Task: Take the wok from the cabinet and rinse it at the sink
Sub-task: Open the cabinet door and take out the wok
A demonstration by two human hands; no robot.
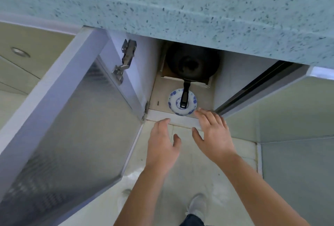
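I'm at the reach-in step: my left hand (162,146) and right hand (213,135) hover spread and empty before the open cabinet (182,117), where the wok (193,63) sits inside, handle (185,95) over a plate (173,99), awaiting my grasp.

The counter (180,5) overhangs the cabinet and hides the far rim of the wok (192,63). The wok's handle (185,95) covers the middle of the blue-patterned plate (173,102). The bottom edge cuts off both forearms and one shoe (197,206).
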